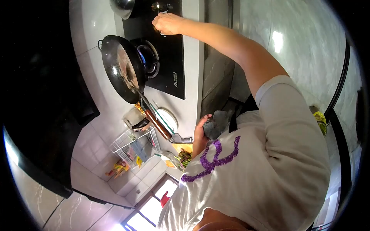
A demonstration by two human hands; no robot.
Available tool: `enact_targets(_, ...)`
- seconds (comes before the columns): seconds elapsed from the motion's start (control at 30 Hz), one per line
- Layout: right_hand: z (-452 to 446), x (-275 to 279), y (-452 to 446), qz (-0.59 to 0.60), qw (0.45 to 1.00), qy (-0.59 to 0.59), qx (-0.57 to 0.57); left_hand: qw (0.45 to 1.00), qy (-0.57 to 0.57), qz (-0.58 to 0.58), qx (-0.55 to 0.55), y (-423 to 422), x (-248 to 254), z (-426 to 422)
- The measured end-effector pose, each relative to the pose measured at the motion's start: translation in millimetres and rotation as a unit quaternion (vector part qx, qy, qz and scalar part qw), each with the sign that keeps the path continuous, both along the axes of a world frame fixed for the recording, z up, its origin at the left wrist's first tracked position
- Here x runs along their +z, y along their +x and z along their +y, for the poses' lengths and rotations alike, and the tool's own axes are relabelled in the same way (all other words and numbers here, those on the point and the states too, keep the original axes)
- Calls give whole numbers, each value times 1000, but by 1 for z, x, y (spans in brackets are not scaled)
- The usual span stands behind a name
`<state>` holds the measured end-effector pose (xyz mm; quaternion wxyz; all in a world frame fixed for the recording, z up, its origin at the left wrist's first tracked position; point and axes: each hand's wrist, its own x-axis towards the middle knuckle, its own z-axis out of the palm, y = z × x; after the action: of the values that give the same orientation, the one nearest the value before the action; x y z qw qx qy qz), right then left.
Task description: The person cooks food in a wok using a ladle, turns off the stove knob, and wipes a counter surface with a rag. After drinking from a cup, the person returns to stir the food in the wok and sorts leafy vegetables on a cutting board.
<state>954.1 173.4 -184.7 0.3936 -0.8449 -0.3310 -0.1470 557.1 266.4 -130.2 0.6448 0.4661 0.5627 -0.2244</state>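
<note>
My right hand [167, 24] reaches to the front edge of the black gas stove [166, 75], its fingers closed round a stove knob [155, 29] that is mostly hidden. A second knob [156, 6] sits beside it. A blue flame burns on the burner [143, 57] next to a black wok [110, 67], which holds pinkish food in liquid. A ladle [132, 72] rests in the wok, its wooden handle [158, 125] sticking out over the counter. Near my waist, my left hand [200, 131] is closed on a crumpled grey cloth [216, 125].
Beside the wok handle are a white plate [167, 118] and a lidded appliance [135, 119]. A white wire rack [133, 146] stands farther along, with a bowl of greens [184, 156] near it. A shiny metal pan [122, 8] sits past the wok. The dark hood [79, 104] hangs overhead.
</note>
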Motion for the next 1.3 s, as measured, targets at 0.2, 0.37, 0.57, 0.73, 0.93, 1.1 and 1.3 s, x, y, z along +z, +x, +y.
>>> enact_targets(0.2, 5, -6, -3, -27, 999, 20, -34, 1000, 25, 11, 10, -2, 3, -2)
enact_targets(0.37, 6, -5, -4, -2, 999, 5, -36, 1000, 27, 11, -10, -6, 0, 4)
enact_targets(0.57, 1, 2, -11, 10, 999, 11, -42, 999, 22, 4, -28, -8, -3, 7)
enact_targets(0.73, 3, 2, -13, 1, 998, 10, -57, 999, 15, 1, -30, -8, -1, 6)
enact_targets(0.93, 3, 3, -14, 8, 997, -14, -71, 999, 10, -8, -32, -5, -2, 5)
enact_targets(1.1, -3, 3, -21, 33, 996, 7, -86, 997, 11, -24, -70, -8, -12, 14)
enact_targets(1.3, -41, -3, -99, 46, 981, 162, -97, 992, 18, -93, -78, 17, -1, -1)
